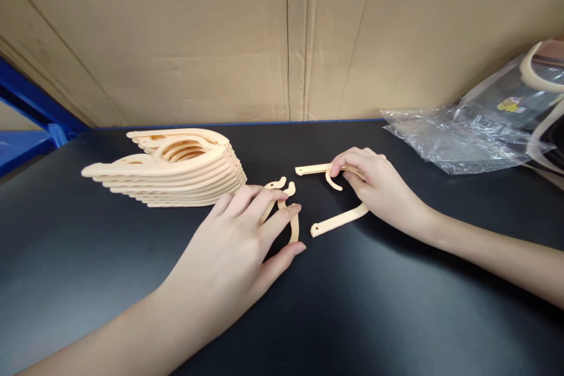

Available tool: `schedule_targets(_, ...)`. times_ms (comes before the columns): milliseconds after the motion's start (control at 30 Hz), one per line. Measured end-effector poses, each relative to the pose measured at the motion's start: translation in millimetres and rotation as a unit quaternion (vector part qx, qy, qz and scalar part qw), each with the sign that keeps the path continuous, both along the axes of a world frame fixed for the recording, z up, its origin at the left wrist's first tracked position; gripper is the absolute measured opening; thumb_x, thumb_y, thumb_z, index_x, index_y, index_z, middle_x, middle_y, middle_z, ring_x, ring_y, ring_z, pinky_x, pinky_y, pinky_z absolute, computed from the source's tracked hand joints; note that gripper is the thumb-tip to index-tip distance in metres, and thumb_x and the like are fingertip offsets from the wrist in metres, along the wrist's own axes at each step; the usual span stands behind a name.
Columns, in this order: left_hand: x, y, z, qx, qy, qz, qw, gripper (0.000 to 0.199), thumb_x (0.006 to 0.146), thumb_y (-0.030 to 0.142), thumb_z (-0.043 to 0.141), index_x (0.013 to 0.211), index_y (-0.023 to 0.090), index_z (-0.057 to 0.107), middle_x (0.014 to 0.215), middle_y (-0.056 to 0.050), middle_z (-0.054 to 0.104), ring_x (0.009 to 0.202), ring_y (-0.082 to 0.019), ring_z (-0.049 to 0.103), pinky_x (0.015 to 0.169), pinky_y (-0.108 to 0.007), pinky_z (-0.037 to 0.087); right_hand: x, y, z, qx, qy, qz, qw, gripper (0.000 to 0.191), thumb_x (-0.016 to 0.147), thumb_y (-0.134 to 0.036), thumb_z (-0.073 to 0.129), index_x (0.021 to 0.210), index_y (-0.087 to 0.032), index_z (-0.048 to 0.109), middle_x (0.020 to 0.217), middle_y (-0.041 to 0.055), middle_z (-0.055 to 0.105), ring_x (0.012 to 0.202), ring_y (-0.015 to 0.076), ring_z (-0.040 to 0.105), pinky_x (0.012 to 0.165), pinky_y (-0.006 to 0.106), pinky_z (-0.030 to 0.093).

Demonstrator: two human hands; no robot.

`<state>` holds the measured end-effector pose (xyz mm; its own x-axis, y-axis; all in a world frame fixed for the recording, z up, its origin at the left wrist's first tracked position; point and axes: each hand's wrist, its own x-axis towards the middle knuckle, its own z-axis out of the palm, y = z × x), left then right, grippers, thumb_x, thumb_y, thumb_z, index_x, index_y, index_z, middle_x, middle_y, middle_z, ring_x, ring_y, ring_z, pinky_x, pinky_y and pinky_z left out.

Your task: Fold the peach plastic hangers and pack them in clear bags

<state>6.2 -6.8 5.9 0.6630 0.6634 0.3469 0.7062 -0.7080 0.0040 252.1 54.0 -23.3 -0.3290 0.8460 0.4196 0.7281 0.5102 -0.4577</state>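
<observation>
My left hand [238, 235] rests over several small curved cream pieces [294, 226] near the middle of the black table, its fingers bent around them; their far tips show beyond the fingers. Just right of them, my right hand [374, 179] is closed on a cream piece with two straight arms [339, 221], whose holed ends point left. A small curved hook [335, 182] sits by the fingertips of that hand, against the upper arm. To the left stands a neat stack of cream plastic frames [198, 173] with rounded openings.
Clear plastic bags [458, 135] lie at the back right, with cream curved parts [540, 79] among them. Behind the black table [132, 282] stands a cardboard wall [198, 41]. A blue metal frame [35, 108] is at the left edge.
</observation>
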Motion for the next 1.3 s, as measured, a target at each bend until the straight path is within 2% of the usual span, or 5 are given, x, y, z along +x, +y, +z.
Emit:
schedule_targets(267, 1.0, -4.5, 1.7, -0.007, -0.024, 0.000, 1.000, 0.031, 0.082, 0.034, 0.073, 0.106, 0.015, 0.069, 0.111, -0.010, 0.071, 0.103, -0.031, 0.061, 0.083, -0.044, 0.046, -5.8, -6.5, 9.7, 0.026, -0.008, 0.020, 0.999, 0.021, 0.092, -0.009, 0.047, 0.084, -0.021, 0.062, 0.104, 0.0040, 0.067, 0.095, 0.0215, 0.056, 0.086, 0.040, 0.038)
schedule_targets(533, 5.8, -15.6, -4.2, 0.054, 0.019, -0.016, 0.998, 0.037, 0.090, 0.002, 0.039, 0.119, 0.009, 0.061, 0.109, -0.010, 0.071, 0.086, -0.025, 0.066, 0.075, -0.038, 0.048, 0.7, -24.0, 53.5, 0.060, -0.151, 0.181, 0.970, 0.016, 0.096, -0.024, 0.053, 0.101, -0.020, 0.067, 0.100, 0.0052, 0.067, 0.087, 0.0184, 0.059, 0.081, 0.035, 0.044)
schedule_targets(967, 1.4, -11.5, -0.6, 0.107, 0.040, 0.036, 0.993, 0.035, 0.100, 0.010, 0.029, 0.116, 0.012, 0.060, 0.089, -0.007, 0.068, 0.073, -0.021, 0.066, 0.063, -0.031, 0.048, 8.8, -45.6, 18.8, 0.090, -0.187, 0.200, 0.958, 0.027, 0.101, -0.024, 0.042, 0.094, -0.015, 0.066, 0.089, 0.0072, 0.065, 0.083, 0.0191, 0.060, 0.079, 0.035, 0.048)
schedule_targets(1133, 3.9, -11.3, -3.0, -0.004, 0.001, 0.052, 0.999, 0.041, 0.103, 0.047, 0.032, 0.104, 0.017, 0.060, 0.084, -0.003, 0.067, 0.068, -0.017, 0.068, 0.050, -0.026, 0.044, 10.3, -48.6, 19.6, 0.087, -0.182, 0.208, 0.957, 0.024, 0.102, -0.021, 0.040, 0.094, -0.016, 0.062, 0.092, 0.0067, 0.062, 0.081, 0.0171, 0.060, 0.075, 0.030, 0.048)
schedule_targets(1300, 1.7, -14.3, -6.2, -0.035, 0.005, 0.045, 0.998, 0.033, 0.102, 0.045, 0.036, 0.102, 0.020, 0.057, 0.081, -0.001, 0.067, 0.056, -0.015, 0.064, 0.044, -0.025, 0.037, 11.5, -49.2, 16.6, 0.090, -0.174, 0.216, 0.957, 0.023, 0.102, -0.020, 0.039, 0.095, -0.016, 0.060, 0.094, 0.0064, 0.062, 0.079, 0.0151, 0.060, 0.071, 0.027, 0.049)
